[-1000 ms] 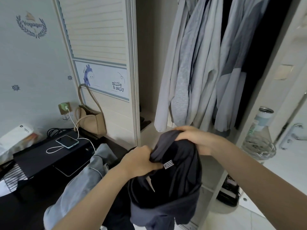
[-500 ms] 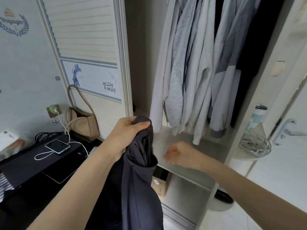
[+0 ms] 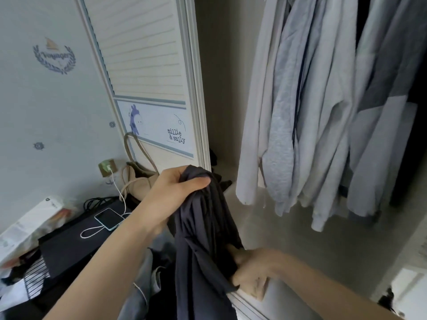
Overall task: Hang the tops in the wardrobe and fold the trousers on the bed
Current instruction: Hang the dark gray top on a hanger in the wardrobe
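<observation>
Now the right hand, which half a second ago hung free of the cloth, has come back low and grips the dark garment near its middle, while the left hand still clutches its bunched top before the open wardrobe. Likely it is being straightened for hanging. Readable writing: "millie & sally" on the door, "Voyager" on the wall.

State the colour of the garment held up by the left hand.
Dark charcoal grey garment, plain, best seen in the head view.
</observation>
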A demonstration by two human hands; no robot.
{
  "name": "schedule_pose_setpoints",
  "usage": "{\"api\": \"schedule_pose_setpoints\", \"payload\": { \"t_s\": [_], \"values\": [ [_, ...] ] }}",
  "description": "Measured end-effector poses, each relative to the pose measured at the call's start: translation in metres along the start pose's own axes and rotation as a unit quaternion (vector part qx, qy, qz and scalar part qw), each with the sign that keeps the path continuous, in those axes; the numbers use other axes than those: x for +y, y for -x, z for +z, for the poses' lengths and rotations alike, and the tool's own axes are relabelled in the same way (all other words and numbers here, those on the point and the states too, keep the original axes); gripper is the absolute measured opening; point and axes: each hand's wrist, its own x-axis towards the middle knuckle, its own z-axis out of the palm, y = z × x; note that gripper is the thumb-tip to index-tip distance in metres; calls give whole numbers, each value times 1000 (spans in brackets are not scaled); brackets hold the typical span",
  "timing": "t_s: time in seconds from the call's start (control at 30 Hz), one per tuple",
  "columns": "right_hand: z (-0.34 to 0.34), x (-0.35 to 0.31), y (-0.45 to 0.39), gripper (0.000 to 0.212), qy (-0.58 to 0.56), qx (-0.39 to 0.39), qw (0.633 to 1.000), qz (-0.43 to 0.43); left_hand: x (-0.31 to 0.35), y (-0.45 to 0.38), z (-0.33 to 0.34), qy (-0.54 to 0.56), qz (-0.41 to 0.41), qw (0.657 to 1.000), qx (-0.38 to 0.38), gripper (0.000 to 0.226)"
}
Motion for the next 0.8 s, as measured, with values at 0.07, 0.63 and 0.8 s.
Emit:
{"api": "schedule_pose_setpoints", "payload": {
  "t_s": [0.07,0.63,0.8],
  "values": [
    [-10,3,-14,88,-170,24,984,38,0,-14,2,-7,4,1000,-1,13],
    [-129,15,-44,48,-662,125,700,-237,-35,-120,-9,-409,-15,887,214,16],
    [-169,14,-13,43,-547,263,741,-288,-64,-138,-22,-545,-27,811,211,11]
  ]
}}
